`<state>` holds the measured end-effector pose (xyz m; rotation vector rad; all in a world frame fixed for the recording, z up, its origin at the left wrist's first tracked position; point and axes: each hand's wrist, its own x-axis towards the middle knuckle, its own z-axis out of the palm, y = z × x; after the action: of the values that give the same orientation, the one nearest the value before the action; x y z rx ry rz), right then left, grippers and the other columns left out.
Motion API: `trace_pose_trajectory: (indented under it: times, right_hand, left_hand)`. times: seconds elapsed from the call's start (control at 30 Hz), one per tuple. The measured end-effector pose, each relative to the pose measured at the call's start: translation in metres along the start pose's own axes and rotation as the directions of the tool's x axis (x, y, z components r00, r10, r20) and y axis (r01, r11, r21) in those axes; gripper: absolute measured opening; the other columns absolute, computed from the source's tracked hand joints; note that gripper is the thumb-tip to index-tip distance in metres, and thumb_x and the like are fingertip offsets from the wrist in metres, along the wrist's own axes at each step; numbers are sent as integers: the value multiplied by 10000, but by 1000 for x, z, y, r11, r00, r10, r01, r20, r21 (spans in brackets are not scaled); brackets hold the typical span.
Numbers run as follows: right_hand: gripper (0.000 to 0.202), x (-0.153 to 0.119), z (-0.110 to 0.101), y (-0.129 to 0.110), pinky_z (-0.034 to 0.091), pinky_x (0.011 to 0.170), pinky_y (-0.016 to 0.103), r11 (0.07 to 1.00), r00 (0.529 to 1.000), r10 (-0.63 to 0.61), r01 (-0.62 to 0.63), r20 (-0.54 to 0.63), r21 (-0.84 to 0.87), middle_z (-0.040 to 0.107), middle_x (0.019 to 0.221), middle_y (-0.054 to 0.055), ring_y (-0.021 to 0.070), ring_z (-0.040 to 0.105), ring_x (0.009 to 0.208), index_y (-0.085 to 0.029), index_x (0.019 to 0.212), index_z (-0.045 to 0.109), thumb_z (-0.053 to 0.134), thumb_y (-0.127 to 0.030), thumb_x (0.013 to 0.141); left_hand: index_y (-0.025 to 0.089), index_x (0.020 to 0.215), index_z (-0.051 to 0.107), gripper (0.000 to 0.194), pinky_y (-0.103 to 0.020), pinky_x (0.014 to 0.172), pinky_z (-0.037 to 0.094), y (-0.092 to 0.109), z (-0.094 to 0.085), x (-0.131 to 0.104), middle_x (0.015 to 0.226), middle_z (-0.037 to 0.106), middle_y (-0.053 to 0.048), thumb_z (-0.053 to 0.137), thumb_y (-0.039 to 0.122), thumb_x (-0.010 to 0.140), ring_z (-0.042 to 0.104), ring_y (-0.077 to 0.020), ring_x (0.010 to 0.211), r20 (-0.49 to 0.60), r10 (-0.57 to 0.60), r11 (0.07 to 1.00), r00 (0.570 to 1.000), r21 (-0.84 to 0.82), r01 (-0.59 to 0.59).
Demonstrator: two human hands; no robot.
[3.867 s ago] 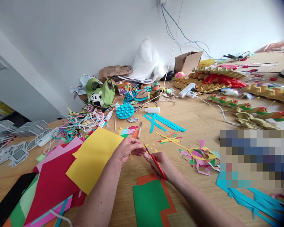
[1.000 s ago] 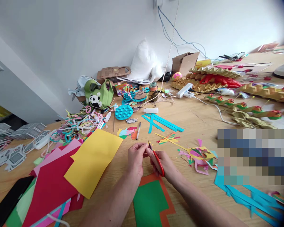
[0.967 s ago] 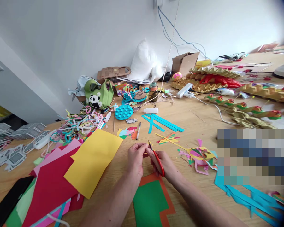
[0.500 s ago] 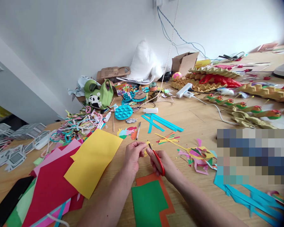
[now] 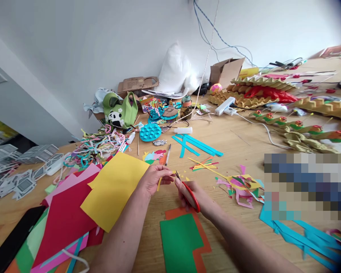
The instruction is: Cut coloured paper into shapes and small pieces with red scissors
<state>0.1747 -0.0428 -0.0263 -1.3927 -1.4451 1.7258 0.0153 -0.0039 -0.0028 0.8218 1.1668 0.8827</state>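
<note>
A small strip of yellow paper (image 5: 159, 184) is pinched in my left hand (image 5: 157, 178), with its end toward the scissors. My right hand (image 5: 189, 194) grips the red-handled scissors (image 5: 193, 201), whose dark blades point up and left at the fingertips of my left hand. Small yellow scraps (image 5: 184, 177) lie just beyond the blades. Below my hands sits a green sheet (image 5: 180, 240) on top of an orange sheet (image 5: 201, 252). A large yellow sheet (image 5: 116, 189) lies to the left, over a red sheet (image 5: 65, 216).
Blue strips (image 5: 199, 145), a pen (image 5: 168, 154) and thin coloured strips (image 5: 206, 163) lie beyond my hands. Cut scraps (image 5: 243, 185) are to the right. A black phone-like object (image 5: 17, 237) is at the left; egg cartons (image 5: 315, 108) stand at the back right.
My left hand has moved slightly left and up, away from the scissors, and a yellow strip now hangs below its fingers. The view has shifted slightly.
</note>
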Motion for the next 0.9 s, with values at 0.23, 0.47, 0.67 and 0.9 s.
trace_pose_trajectory:
  times: [0.23,0.47,0.67,0.9]
  right_hand:
    - [552,0,0,2,326,332,191,997,997,-56,58,46,-44,486,388,-21,92,454,315,-181,538,453,460,-658,816]
    - [590,0,0,0,326,336,188,996,998,-39,43,48,-78,475,385,-19,82,447,317,-178,516,439,430,-682,821]
    - [590,1,0,4,311,319,191,998,998,-27,31,58,-62,463,377,-26,80,430,303,-184,517,425,441,-697,808]
    - [589,2,0,5,317,323,191,996,997,-41,46,62,-72,473,376,-24,84,440,303,-182,513,433,440,-688,815]
  left_hand:
    - [128,627,654,220,-241,567,465,2,-2,-1,632,692,-77,792,252,511,626,-135,546,27,-39,999,999,36,38]
    - [116,627,646,228,-239,566,460,2,-5,1,627,689,-74,785,250,507,620,-129,541,57,-28,998,998,61,24]
    - [110,635,630,247,-230,560,454,4,-6,1,628,693,-70,786,245,498,621,-126,542,64,-36,996,997,78,31]
    - [111,632,629,255,-229,560,456,5,-7,0,627,692,-67,789,249,489,624,-126,546,70,-34,996,997,82,29]
